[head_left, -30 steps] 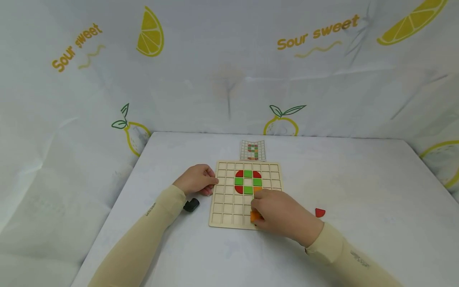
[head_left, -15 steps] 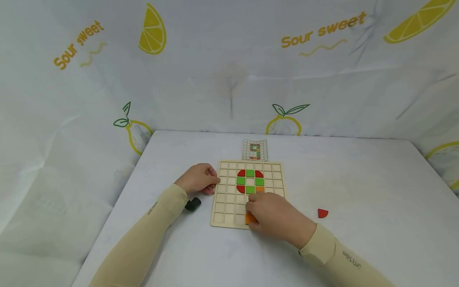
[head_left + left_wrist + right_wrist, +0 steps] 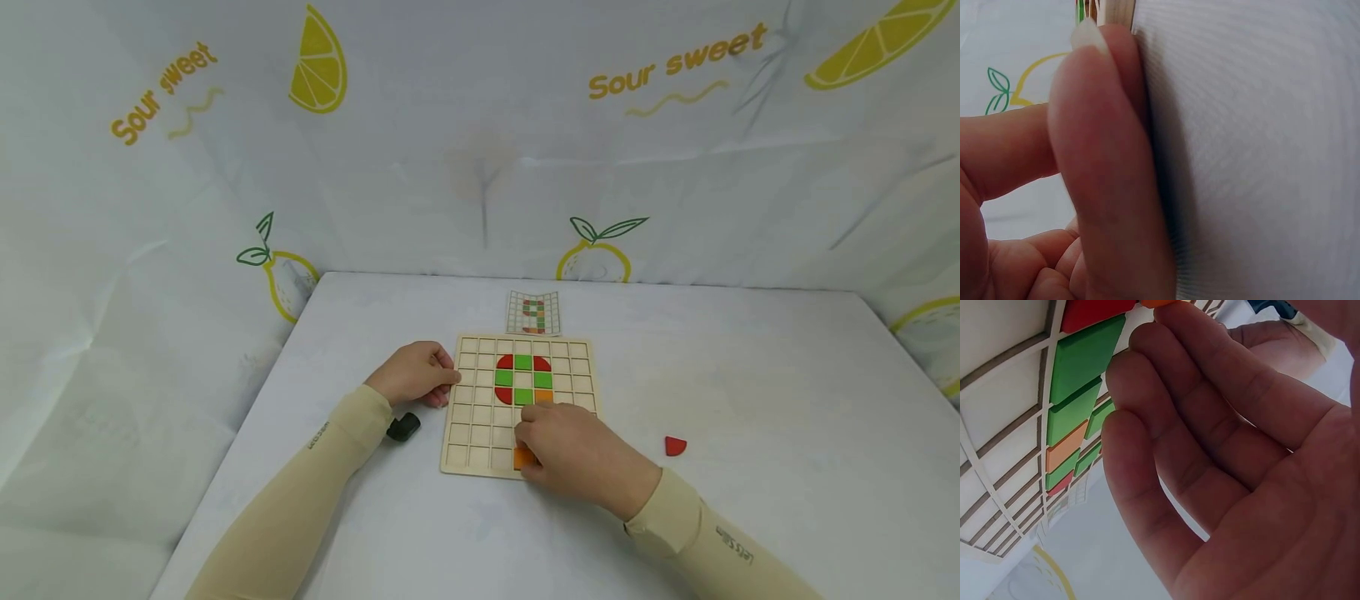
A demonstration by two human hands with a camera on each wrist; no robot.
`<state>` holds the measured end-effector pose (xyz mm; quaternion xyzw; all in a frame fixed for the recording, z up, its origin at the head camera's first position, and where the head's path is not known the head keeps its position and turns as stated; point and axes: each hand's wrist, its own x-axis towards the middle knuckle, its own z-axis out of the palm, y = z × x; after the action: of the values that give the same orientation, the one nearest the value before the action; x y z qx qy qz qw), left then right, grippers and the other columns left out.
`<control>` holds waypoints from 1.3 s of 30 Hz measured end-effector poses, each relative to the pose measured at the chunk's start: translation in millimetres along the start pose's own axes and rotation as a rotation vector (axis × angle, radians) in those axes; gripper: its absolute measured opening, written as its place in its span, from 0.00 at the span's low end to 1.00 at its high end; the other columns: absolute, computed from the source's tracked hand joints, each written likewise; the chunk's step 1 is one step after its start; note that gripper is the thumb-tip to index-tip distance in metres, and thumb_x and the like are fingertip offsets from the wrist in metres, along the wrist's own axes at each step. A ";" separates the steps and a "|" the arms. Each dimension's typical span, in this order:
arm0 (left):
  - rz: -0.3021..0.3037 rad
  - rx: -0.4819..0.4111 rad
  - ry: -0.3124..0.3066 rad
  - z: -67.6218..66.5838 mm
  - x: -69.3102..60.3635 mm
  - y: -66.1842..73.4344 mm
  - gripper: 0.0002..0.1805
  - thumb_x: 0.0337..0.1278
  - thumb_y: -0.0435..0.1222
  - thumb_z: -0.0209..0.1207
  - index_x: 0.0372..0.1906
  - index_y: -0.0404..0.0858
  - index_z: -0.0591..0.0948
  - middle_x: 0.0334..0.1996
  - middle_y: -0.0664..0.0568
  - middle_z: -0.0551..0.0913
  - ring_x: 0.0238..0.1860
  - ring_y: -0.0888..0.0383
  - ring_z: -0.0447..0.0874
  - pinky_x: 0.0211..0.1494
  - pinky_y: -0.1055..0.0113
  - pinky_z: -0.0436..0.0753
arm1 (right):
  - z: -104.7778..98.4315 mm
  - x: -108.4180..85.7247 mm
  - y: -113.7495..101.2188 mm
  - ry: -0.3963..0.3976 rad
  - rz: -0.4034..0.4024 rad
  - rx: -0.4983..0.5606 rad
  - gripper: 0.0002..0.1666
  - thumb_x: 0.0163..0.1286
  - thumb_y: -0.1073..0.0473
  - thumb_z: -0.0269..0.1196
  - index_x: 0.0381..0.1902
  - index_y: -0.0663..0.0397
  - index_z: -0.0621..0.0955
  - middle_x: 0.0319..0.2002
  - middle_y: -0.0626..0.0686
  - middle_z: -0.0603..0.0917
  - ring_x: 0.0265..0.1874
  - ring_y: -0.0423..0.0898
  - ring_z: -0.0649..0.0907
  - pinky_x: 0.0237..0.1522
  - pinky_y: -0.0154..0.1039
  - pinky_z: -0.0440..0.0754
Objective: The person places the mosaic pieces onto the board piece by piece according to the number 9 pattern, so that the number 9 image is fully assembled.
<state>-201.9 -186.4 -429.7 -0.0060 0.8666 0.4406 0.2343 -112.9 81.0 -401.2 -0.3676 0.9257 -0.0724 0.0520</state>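
Note:
A light wooden grid board (image 3: 470,412) lies on the table, with green squares (image 3: 523,362), red quarter-round tiles (image 3: 503,396) and an orange tile (image 3: 543,395) in its cells. My left hand (image 3: 416,372) holds the board's left edge between thumb and fingers. At the bottom row, my right hand (image 3: 577,450) pinches another orange tile (image 3: 522,459), which sits at a cell there. The right wrist view shows its curled fingers (image 3: 1179,419) beside a column of green, orange and red tiles; only a sliver of the pinched tile shows at the top.
Behind the board lies a small pattern card (image 3: 533,314) with a coloured grid figure. One loose red quarter-round tile (image 3: 675,446) rests on the white table to the right. A black object (image 3: 405,427) is by my left wrist. A lemon-print cloth (image 3: 420,167) hangs behind.
My right hand has slid a little left along the bottom row with the orange tile, then stayed still over the last half second. The left hand keeps its place on the board.

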 end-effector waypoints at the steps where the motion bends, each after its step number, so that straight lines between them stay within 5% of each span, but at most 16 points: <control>1: -0.002 0.001 0.000 0.0 0.2 -0.1 0.11 0.72 0.39 0.69 0.46 0.37 0.80 0.28 0.49 0.87 0.26 0.59 0.88 0.34 0.69 0.88 | 0.2 0.0 0.1 0.001 -0.001 -0.001 0.13 0.62 0.59 0.76 0.24 0.45 0.81 0.24 0.41 0.71 0.24 0.39 0.70 0.30 0.34 0.71; 33: -0.007 0.009 -0.007 -1.0 1.2 0.0 0.12 0.73 0.40 0.69 0.48 0.38 0.80 0.29 0.49 0.87 0.26 0.59 0.88 0.34 0.69 0.88 | -2.2 -1.2 3.3 0.005 0.000 0.012 0.13 0.62 0.58 0.76 0.24 0.44 0.81 0.24 0.41 0.72 0.24 0.40 0.70 0.29 0.34 0.70; 39: -0.010 0.012 -0.007 -1.4 1.8 -1.0 0.12 0.73 0.40 0.69 0.48 0.38 0.80 0.29 0.49 0.87 0.27 0.59 0.89 0.34 0.69 0.88 | -9.5 -9.7 16.0 0.004 0.052 -0.002 0.05 0.63 0.56 0.76 0.33 0.45 0.88 0.31 0.40 0.79 0.31 0.39 0.75 0.36 0.36 0.79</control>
<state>-203.8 -187.8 -430.4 -0.0072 0.8683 0.4343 0.2397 -118.1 100.0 -394.2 -0.3436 0.9350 -0.0707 0.0517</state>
